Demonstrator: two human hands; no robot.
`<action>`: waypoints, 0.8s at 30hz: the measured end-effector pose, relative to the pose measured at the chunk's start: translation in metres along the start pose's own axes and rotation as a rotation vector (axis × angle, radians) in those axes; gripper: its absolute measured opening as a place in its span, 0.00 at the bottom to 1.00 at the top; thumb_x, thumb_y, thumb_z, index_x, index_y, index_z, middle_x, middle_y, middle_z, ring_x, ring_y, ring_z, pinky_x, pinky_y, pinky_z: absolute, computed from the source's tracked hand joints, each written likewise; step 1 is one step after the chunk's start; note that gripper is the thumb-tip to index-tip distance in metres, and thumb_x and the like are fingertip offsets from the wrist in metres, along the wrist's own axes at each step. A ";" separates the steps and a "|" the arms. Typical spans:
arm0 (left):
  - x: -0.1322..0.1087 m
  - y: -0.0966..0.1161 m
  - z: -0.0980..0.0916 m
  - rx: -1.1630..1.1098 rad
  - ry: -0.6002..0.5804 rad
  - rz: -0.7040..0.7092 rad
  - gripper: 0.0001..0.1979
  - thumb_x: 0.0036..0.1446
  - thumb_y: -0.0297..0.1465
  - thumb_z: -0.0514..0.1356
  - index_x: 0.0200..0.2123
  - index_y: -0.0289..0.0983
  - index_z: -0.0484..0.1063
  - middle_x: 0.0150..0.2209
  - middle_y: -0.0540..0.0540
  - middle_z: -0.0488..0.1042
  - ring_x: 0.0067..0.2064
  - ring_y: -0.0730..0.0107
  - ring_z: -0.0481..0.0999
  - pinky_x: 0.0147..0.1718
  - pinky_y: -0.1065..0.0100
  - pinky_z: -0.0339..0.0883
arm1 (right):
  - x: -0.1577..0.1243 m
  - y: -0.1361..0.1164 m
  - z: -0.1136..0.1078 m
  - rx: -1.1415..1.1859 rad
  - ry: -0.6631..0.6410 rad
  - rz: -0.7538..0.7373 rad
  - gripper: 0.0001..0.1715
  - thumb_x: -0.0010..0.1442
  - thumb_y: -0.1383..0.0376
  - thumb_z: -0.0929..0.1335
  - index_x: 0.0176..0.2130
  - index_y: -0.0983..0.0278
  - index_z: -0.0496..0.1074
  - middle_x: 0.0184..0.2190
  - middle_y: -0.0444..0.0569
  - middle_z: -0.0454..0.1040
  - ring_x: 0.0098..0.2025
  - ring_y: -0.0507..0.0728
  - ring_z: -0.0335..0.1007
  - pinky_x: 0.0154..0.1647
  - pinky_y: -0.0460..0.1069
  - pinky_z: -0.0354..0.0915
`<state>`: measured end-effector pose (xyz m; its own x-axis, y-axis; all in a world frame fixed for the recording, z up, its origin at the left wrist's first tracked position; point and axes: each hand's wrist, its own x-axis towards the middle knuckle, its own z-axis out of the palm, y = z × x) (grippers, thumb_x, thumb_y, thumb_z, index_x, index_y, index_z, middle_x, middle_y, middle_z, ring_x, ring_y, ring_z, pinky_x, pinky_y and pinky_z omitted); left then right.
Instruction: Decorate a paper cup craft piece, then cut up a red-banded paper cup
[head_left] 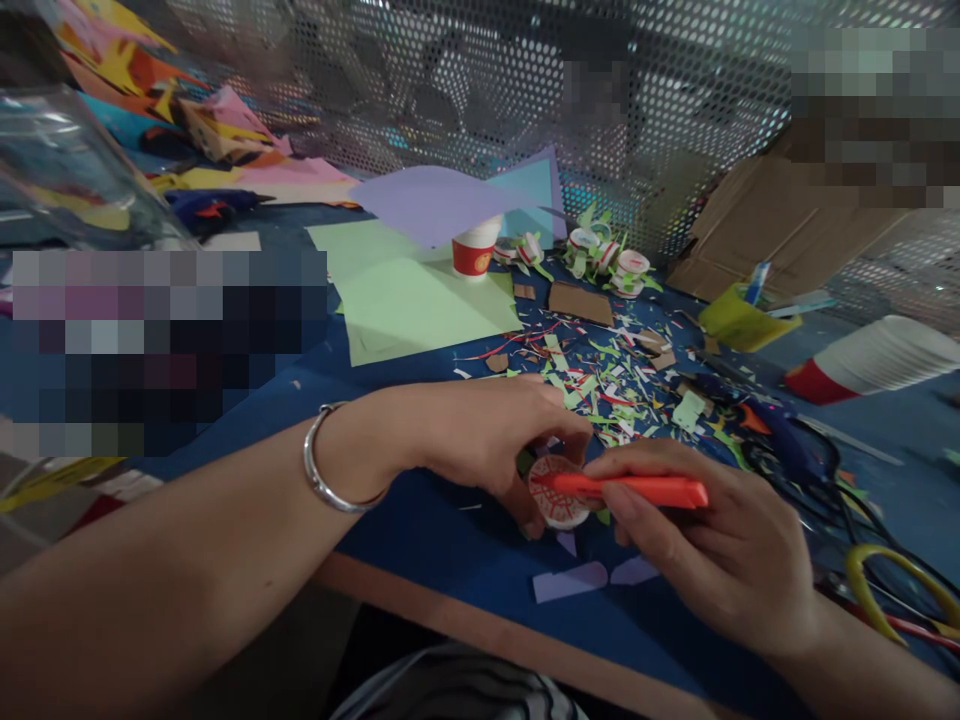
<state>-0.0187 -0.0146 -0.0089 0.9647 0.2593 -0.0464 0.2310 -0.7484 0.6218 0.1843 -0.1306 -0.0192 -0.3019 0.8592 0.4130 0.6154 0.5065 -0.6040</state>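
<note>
Orange cutter (pixel 645 490) pinched in my right hand (pixel 720 550) lies with its long axis pointing to 9 o'clock, its tip touching the round paper disc (pixel 556 492) that my left hand (pixel 480 435) pinches.

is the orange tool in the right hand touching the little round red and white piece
Touching. The head view shows the orange tool lying across the face of the round piece, no gap visible, with the left hand gripping the piece.

disc in hands (pixel 556 492): red printed pattern, not legible
red-white cup (pixel 474 246): yellowish emblem on the red band, unreadable
cut cup pieces (pixel 604 251): red marks, too small to read
readable text: none anywhere
</note>
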 end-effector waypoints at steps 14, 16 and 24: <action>0.000 0.001 -0.002 0.052 -0.023 -0.018 0.22 0.47 0.43 0.74 0.40 0.39 0.74 0.37 0.49 0.72 0.39 0.65 0.69 0.33 0.67 0.57 | -0.004 0.001 -0.006 -0.061 0.098 0.046 0.05 0.65 0.65 0.69 0.42 0.56 0.77 0.29 0.38 0.80 0.23 0.47 0.74 0.27 0.43 0.68; 0.000 0.002 -0.001 0.052 -0.028 -0.028 0.24 0.47 0.42 0.74 0.44 0.39 0.74 0.38 0.48 0.73 0.40 0.64 0.70 0.34 0.67 0.58 | -0.005 0.000 -0.008 -0.081 0.133 0.080 0.04 0.65 0.64 0.69 0.40 0.56 0.77 0.29 0.38 0.80 0.22 0.48 0.73 0.26 0.44 0.67; 0.000 0.002 -0.001 0.034 -0.029 -0.028 0.25 0.47 0.41 0.74 0.46 0.38 0.74 0.39 0.48 0.73 0.41 0.64 0.70 0.35 0.68 0.60 | -0.004 0.003 -0.006 -0.071 0.081 0.023 0.05 0.65 0.66 0.69 0.40 0.55 0.76 0.29 0.36 0.79 0.22 0.45 0.74 0.25 0.42 0.66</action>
<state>-0.0182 -0.0160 -0.0070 0.9609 0.2629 -0.0864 0.2617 -0.7616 0.5928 0.1915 -0.1329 -0.0182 -0.2290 0.8603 0.4555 0.6725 0.4781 -0.5650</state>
